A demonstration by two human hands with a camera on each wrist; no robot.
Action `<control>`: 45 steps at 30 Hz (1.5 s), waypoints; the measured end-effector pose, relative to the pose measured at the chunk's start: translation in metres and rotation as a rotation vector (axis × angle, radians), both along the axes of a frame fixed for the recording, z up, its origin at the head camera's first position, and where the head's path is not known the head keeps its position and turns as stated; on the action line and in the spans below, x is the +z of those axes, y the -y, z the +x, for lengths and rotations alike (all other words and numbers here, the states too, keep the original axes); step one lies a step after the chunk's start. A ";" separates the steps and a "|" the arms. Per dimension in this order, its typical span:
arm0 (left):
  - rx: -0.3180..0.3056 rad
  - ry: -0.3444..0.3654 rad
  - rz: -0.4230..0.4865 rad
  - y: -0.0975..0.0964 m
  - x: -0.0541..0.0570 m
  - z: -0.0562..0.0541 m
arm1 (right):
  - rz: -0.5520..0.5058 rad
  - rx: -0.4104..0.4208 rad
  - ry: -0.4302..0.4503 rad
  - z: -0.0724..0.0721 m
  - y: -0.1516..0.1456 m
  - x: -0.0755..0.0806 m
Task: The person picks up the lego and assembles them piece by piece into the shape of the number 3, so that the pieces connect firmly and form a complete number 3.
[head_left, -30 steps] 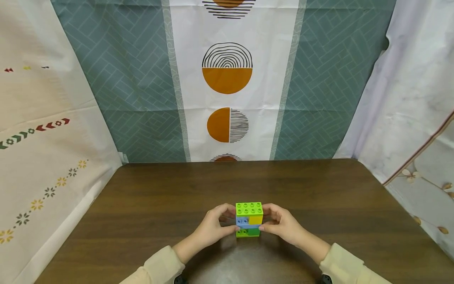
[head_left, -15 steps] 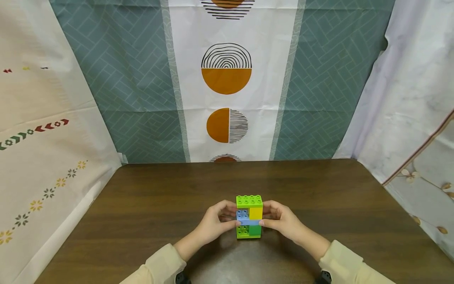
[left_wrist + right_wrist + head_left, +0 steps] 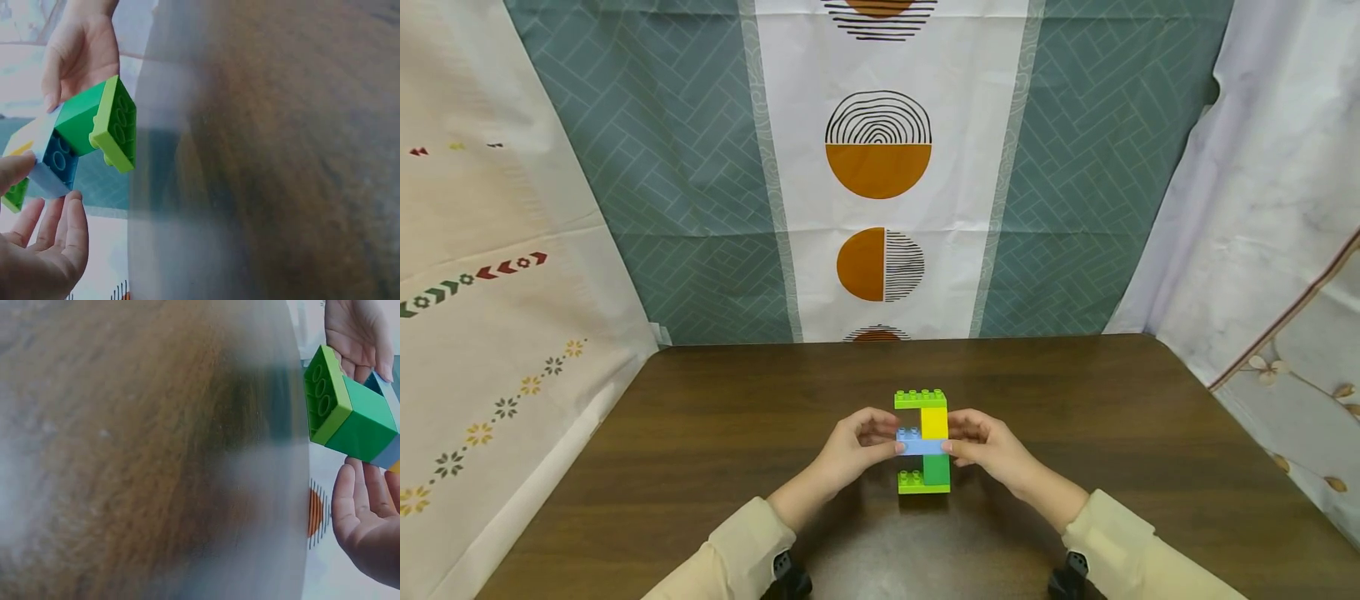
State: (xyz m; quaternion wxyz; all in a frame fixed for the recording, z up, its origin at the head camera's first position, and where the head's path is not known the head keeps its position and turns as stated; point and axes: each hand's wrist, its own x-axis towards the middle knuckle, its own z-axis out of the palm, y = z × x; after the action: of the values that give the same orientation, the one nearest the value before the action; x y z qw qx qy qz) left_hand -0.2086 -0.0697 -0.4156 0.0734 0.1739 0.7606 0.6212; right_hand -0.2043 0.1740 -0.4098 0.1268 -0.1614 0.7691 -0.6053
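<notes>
A stack of toy building bricks is held between both hands in the head view. From the bottom it has a lime base brick (image 3: 923, 489), a green brick (image 3: 936, 470) on the right, a long blue brick (image 3: 921, 447), a yellow brick (image 3: 934, 423) on the right and a lime top brick (image 3: 920, 401). My left hand (image 3: 855, 447) pinches the left end of the blue brick, thumb in front. My right hand (image 3: 995, 452) grips its right end likewise. Both wrist views show the hollow underside of the lime base brick (image 3: 122, 125), clear of the table.
The brown wooden table (image 3: 737, 417) spreads around the hands, with a dark shadow beneath the stack. Behind its far edge hangs a teal and white patterned cloth (image 3: 700, 208). Pale cloths (image 3: 512, 333) hang along both sides. Black wrist cameras (image 3: 786, 575) sit at the cuffs.
Both hands have raised the brick stack and tipped it, so its front faces the head view more and its studded top less. The grip has stayed on the blue brick.
</notes>
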 end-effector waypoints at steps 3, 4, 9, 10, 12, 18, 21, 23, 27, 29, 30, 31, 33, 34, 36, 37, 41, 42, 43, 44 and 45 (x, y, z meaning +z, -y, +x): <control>0.017 0.038 0.004 0.000 0.001 -0.005 | 0.005 -0.020 0.021 -0.004 0.002 0.000; 0.023 0.050 0.007 0.000 0.001 -0.006 | 0.004 -0.026 0.028 -0.005 0.003 0.000; 0.050 0.091 0.032 0.000 -0.001 -0.014 | 0.007 -0.043 0.056 -0.013 0.006 -0.002; 0.053 0.096 0.034 -0.001 -0.001 -0.015 | 0.007 -0.048 0.063 -0.015 0.007 -0.003; 0.058 0.108 0.038 -0.001 -0.002 -0.018 | 0.009 -0.056 0.080 -0.018 0.008 -0.004; 0.078 0.139 0.018 -0.001 -0.007 -0.026 | 0.016 -0.067 0.110 -0.027 0.011 -0.007; 0.081 0.152 0.010 -0.001 -0.008 -0.029 | 0.021 -0.072 0.113 -0.031 0.013 -0.008; 0.083 0.161 0.006 -0.002 -0.008 -0.031 | 0.028 -0.076 0.113 -0.034 0.014 -0.009; 0.095 0.181 0.007 -0.004 -0.009 -0.034 | 0.041 -0.094 0.122 -0.039 0.016 -0.012; 0.102 0.191 0.014 -0.005 -0.010 -0.036 | 0.045 -0.105 0.126 -0.041 0.017 -0.013; 0.103 0.192 0.016 -0.005 -0.011 -0.036 | 0.047 -0.110 0.129 -0.042 0.018 -0.013; 0.105 0.195 0.018 -0.005 -0.011 -0.037 | 0.050 -0.115 0.131 -0.042 0.018 -0.014; 0.110 0.203 0.020 -0.005 -0.012 -0.039 | 0.052 -0.127 0.138 -0.044 0.020 -0.014; 0.113 0.203 0.017 -0.005 -0.013 -0.039 | 0.052 -0.133 0.143 -0.045 0.021 -0.014; 0.124 0.210 0.014 -0.005 -0.013 -0.041 | 0.057 -0.134 0.150 -0.047 0.022 -0.014; 0.129 0.212 0.011 -0.005 -0.014 -0.041 | 0.060 -0.136 0.155 -0.048 0.022 -0.014; 0.136 0.217 0.004 -0.005 -0.016 -0.043 | 0.079 -0.144 0.171 -0.051 0.024 -0.014; 0.137 0.220 0.002 -0.005 -0.017 -0.044 | 0.083 -0.149 0.175 -0.052 0.025 -0.014; 0.138 0.219 -0.002 -0.005 -0.017 -0.044 | 0.087 -0.152 0.180 -0.052 0.025 -0.015; 0.140 0.219 -0.006 -0.005 -0.018 -0.044 | 0.088 -0.155 0.184 -0.053 0.026 -0.015; 0.143 0.222 -0.010 -0.005 -0.019 -0.044 | 0.091 -0.155 0.188 -0.054 0.026 -0.016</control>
State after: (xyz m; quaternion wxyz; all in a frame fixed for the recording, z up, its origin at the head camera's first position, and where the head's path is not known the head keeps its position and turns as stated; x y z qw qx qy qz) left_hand -0.2531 -0.0651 -0.4344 0.1134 0.0492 0.7613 0.6365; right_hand -0.2584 0.1480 -0.4255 0.1584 -0.0379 0.7906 -0.5903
